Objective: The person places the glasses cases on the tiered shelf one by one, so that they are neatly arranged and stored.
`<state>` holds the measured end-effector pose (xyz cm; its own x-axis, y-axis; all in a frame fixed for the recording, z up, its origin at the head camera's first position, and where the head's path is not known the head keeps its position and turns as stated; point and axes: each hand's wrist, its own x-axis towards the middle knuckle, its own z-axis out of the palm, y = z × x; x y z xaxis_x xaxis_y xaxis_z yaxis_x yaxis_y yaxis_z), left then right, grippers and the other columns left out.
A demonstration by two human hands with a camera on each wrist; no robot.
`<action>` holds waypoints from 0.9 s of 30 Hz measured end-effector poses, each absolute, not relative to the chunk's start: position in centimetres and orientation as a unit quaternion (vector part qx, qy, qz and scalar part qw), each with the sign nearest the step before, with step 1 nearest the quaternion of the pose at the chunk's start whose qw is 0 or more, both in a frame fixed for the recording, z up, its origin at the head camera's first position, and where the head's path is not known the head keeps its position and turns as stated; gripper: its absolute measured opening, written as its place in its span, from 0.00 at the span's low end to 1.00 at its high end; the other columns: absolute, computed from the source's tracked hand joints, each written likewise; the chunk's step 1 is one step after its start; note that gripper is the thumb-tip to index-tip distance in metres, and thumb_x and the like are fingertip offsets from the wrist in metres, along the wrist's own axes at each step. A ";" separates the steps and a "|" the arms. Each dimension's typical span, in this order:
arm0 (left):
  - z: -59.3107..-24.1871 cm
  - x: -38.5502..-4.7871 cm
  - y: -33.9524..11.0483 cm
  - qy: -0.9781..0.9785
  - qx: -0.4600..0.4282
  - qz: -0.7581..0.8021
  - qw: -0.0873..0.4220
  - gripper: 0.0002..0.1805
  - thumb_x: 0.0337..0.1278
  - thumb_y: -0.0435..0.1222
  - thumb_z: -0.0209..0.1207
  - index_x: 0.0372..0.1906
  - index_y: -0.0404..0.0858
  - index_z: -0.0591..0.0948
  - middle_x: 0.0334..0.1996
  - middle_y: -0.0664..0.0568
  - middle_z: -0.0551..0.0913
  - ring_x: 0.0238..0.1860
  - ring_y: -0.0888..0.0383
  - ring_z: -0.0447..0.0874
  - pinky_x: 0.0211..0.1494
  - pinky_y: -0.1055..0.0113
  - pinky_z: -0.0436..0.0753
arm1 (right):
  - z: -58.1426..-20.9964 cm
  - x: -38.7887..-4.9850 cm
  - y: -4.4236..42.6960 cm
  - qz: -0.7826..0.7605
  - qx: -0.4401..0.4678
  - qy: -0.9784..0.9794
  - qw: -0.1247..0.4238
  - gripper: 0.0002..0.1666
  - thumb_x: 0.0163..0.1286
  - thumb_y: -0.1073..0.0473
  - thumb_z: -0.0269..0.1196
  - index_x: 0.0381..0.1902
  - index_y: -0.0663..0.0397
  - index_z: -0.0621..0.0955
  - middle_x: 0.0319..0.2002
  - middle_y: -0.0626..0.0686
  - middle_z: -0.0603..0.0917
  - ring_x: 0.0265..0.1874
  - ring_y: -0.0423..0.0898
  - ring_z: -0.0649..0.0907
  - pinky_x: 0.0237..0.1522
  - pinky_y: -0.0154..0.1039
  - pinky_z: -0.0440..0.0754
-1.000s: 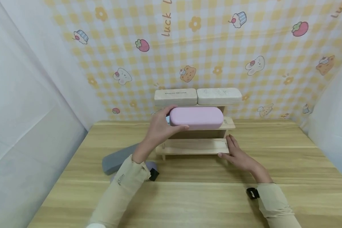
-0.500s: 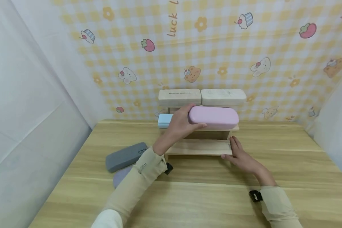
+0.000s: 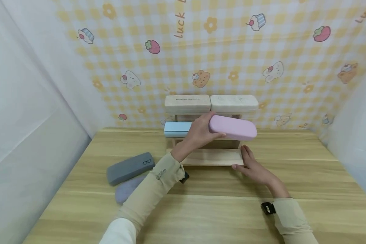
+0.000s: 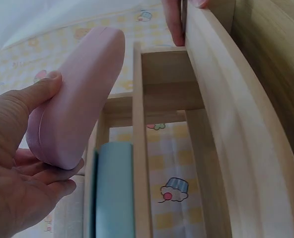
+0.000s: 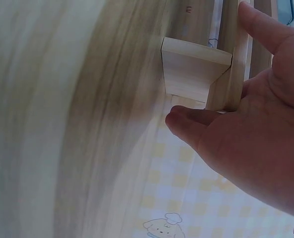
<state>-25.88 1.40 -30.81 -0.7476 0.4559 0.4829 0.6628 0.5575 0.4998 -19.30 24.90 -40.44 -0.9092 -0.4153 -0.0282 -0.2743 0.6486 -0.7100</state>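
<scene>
My left hand [image 3: 199, 131] grips a pink glasses case [image 3: 234, 127] by its left end, thumb on the near side. The case is tilted, its right end lower, at the right part of the middle tier of a wooden step rack [image 3: 213, 156]; whether it touches the tier I cannot tell. In the left wrist view a light blue glasses case [image 4: 114, 188] lies on that tier below the pink case [image 4: 82, 94]. My right hand [image 3: 257, 171] holds the right end of the lowest tier, its thumb on the front edge [image 5: 242, 54].
On the top tier a beige glasses case [image 3: 187, 104] and a white one [image 3: 234, 103] lie end to end. Left on the table [image 3: 219, 217] are a grey glasses case [image 3: 130, 168] and a purple one [image 3: 128, 189], partly behind my left sleeve. A patterned cloth [image 3: 177, 61] hangs behind.
My left hand has carried the pink case to the right, uncovering the light blue case, and the pink case's right end has tipped down. The right hand stays on the rack.
</scene>
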 end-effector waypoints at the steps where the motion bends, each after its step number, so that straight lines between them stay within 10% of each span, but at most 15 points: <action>1: -31.0 -26.0 1.5 -0.869 -0.322 -0.343 0.151 0.35 0.41 0.47 0.71 0.53 0.35 0.72 0.46 0.48 0.78 0.44 0.57 0.77 0.43 0.67 0.75 | -40.5 -19.3 24.9 -0.374 -0.191 0.903 0.093 0.54 0.71 0.48 0.54 0.68 0.75 0.34 0.69 0.70 0.28 0.67 0.65 0.33 0.60 0.66 0.47; 27: -32.4 -28.1 2.8 -0.886 -0.294 -0.352 0.066 0.40 0.41 0.54 0.69 0.56 0.34 0.72 0.46 0.49 0.79 0.42 0.59 0.77 0.44 0.67 0.75 | -40.5 -19.2 24.7 -0.378 -0.177 0.905 0.087 0.54 0.70 0.46 0.53 0.68 0.75 0.34 0.69 0.69 0.28 0.67 0.64 0.34 0.62 0.63 0.45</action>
